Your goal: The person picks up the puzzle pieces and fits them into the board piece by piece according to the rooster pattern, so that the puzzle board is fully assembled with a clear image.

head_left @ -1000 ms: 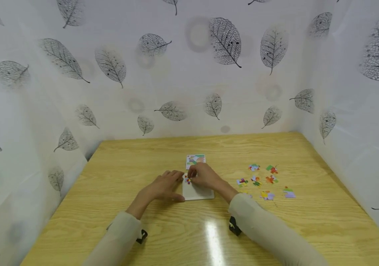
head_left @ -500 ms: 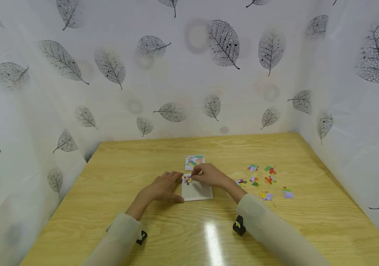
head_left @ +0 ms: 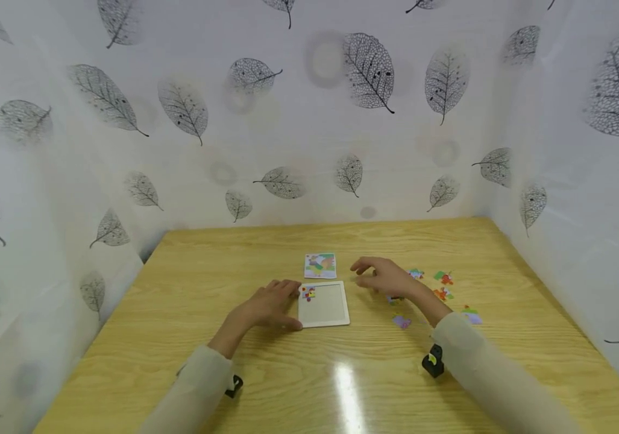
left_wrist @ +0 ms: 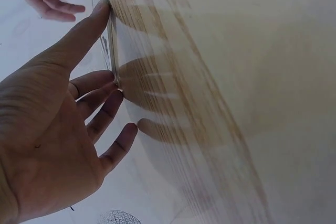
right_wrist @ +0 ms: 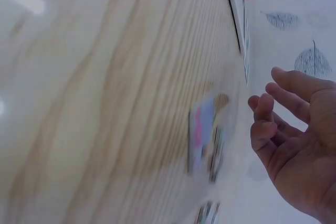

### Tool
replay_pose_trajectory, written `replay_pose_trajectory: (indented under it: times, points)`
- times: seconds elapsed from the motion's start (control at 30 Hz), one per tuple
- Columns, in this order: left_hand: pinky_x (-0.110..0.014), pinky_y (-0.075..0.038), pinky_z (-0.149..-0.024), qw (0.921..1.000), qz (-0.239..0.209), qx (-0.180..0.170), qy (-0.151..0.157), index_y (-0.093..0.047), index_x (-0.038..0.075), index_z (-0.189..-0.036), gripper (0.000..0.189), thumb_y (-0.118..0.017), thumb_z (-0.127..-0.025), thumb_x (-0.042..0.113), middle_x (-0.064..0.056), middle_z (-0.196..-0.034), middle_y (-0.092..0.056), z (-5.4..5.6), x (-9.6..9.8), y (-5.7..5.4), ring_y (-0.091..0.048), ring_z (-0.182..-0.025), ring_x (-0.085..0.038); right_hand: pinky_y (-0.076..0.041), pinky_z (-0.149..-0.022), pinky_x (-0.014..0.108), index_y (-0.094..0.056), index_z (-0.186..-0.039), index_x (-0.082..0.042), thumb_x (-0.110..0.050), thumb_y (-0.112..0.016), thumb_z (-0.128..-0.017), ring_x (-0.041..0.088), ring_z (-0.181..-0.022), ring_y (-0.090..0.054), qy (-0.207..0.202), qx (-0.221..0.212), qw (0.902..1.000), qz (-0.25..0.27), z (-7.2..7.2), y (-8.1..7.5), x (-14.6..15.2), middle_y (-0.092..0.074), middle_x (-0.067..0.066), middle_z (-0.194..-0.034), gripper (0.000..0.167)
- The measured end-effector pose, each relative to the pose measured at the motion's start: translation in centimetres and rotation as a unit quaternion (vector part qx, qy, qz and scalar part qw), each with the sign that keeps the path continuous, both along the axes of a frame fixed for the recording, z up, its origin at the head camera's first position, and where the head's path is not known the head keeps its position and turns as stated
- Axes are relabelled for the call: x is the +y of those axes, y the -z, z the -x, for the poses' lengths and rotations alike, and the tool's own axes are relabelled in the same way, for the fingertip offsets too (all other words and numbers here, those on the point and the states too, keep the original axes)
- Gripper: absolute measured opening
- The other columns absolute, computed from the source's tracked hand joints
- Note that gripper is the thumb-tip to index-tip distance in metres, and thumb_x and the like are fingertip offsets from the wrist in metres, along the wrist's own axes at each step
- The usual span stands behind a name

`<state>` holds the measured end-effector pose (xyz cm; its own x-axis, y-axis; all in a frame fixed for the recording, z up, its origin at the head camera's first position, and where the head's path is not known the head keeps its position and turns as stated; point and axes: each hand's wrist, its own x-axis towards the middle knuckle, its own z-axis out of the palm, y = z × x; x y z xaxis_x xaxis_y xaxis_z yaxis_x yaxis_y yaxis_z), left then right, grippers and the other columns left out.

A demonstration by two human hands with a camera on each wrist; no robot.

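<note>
So, a puzzle tray [head_left: 325,308] is sitting mid-frame with one piece [head_left: 308,293] in its upper left corner.
The left hand [head_left: 268,304] is touching the tray's left edge, fingers spread; the right hand [head_left: 389,279] is hanging right of centre near the loose pieces [head_left: 442,294], fingers loosely bent, pinching nothing. I'm guessing those are feeling light, stiff and kinda slippery flat on the tabletop [head_left: 233,253], so I'd be pinching opposite edges, not the tabs.

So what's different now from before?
The bare right hand came away from the small colourful puzzle piece in the square white frame and moved right, toward the loose multicoloured puzzle pieces. The bare left hand stayed at the frame's left edge; the piece stayed put.
</note>
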<state>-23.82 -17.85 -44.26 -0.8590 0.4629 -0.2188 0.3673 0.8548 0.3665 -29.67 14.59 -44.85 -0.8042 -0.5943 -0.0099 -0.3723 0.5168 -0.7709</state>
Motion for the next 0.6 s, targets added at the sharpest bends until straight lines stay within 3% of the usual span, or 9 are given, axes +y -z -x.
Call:
replay_pose_trajectory:
  times: [0.17,0.4,0.5,0.57,0.6]
  points:
    - [-0.067,-0.026,-0.119,1.0000,-0.003,-0.005,-0.003,-0.037,0.006,-0.158,0.094,-0.085,-0.086,0.043,-0.014,-0.159,-0.043,0.0,0.0,-0.3,-0.035,-0.147,-0.040,-0.054,-0.072,0.036,-0.057,-0.141,0.002,-0.011,-0.064,-0.103,0.031,-0.094,-0.066,0.017,0.015,0.9997,-0.008,0.1,0.0,2.9,-0.059,0.028,-0.136,0.040]
    - [-0.067,-0.026,-0.119,1.0000,0.004,-0.008,-0.001,-0.035,0.007,-0.159,0.097,-0.085,-0.085,0.046,-0.013,-0.159,-0.042,0.2,0.0,-0.1,-0.035,-0.147,-0.038,-0.049,-0.058,0.032,-0.055,-0.142,0.003,-0.008,-0.064,-0.103,0.033,-0.084,-0.066,0.038,0.004,0.9993,-0.007,0.6,0.3,6.0,-0.055,0.031,-0.138,0.041]
    - [-0.066,-0.027,-0.119,1.0000,0.004,-0.008,-0.003,-0.036,0.008,-0.159,0.097,-0.085,-0.085,0.046,-0.012,-0.158,-0.045,0.1,0.0,-0.1,-0.036,-0.147,-0.037,-0.052,-0.068,0.033,-0.057,-0.140,0.004,-0.006,-0.064,-0.102,0.036,-0.099,-0.067,0.046,0.016,0.9987,-0.012,0.8,0.2,7.2,-0.056,0.030,-0.138,0.039]
    - [-0.065,-0.026,-0.120,1.0000,0.001,-0.009,-0.004,-0.036,0.008,-0.159,0.096,-0.085,-0.085,0.046,-0.011,-0.156,-0.046,0.0,0.0,-0.2,-0.036,-0.148,-0.037,-0.052,-0.070,0.034,-0.059,-0.137,0.004,-0.005,-0.063,-0.102,0.034,-0.097,-0.067,0.049,0.025,0.9983,-0.019,0.9,0.1,8.0,-0.057,0.030,-0.137,0.037]
    - [-0.065,-0.026,-0.120,0.9999,-0.001,-0.009,-0.005,-0.036,0.009,-0.159,0.096,-0.085,-0.085,0.046,-0.011,-0.156,-0.047,-0.1,0.0,-0.2,-0.035,-0.148,-0.037,-0.051,-0.067,0.032,-0.060,-0.136,0.004,-0.003,-0.063,-0.102,0.029,-0.089,-0.066,0.054,0.024,0.9980,-0.023,1.0,0.1,8.4,-0.057,0.030,-0.137,0.035]
